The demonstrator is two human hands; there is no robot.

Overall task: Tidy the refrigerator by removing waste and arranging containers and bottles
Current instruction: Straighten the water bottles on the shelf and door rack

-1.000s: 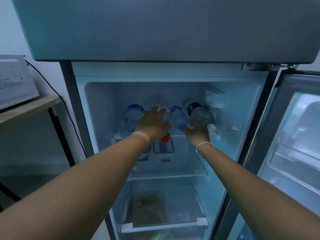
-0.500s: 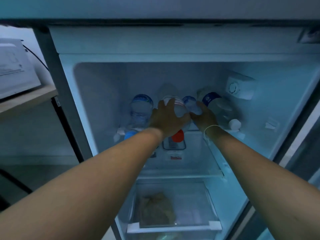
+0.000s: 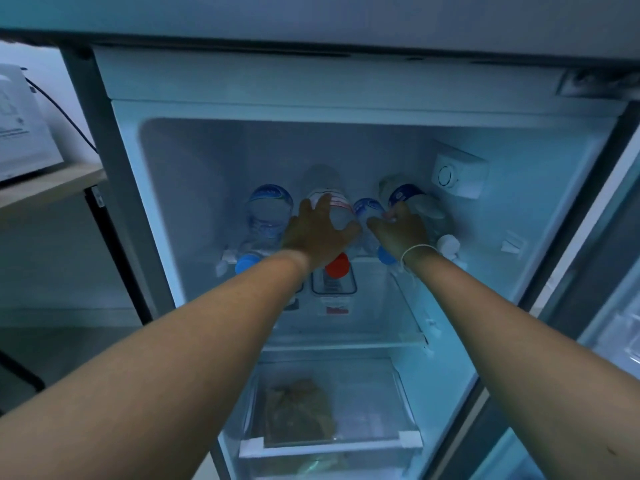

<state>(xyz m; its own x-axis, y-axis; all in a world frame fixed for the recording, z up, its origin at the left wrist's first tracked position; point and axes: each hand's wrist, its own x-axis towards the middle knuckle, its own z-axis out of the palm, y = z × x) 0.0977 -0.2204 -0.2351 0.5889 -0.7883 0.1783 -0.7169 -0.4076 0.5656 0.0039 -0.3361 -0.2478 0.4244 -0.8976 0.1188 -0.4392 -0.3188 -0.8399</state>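
Observation:
Several plastic bottles lie side by side on the top shelf of the open refrigerator [image 3: 346, 109], caps toward me. My left hand [image 3: 317, 233] rests with spread fingers over the red-capped bottle [image 3: 337, 265]. Left of it lies a blue-capped bottle [image 3: 268, 209]. My right hand [image 3: 400, 230] wraps the small blue-capped bottle [image 3: 367, 207] in the middle. A white-capped bottle [image 3: 429, 211] lies at the far right, partly hidden by my right hand.
A thermostat box [image 3: 457, 174] juts from the right inner wall. Below the shelf sit clear lidded containers [image 3: 334, 287], a glass shelf [image 3: 346, 341] and a crisper drawer [image 3: 329, 445] holding a brownish bag [image 3: 298, 410]. The door [image 3: 616, 306] stands open at right. A microwave [image 3: 20, 133] sits on a wooden table at left.
My view has moved closer and lower into the fridge. Both hands have slid further back along the bottles, the right from the cap end up onto the small bottle's body.

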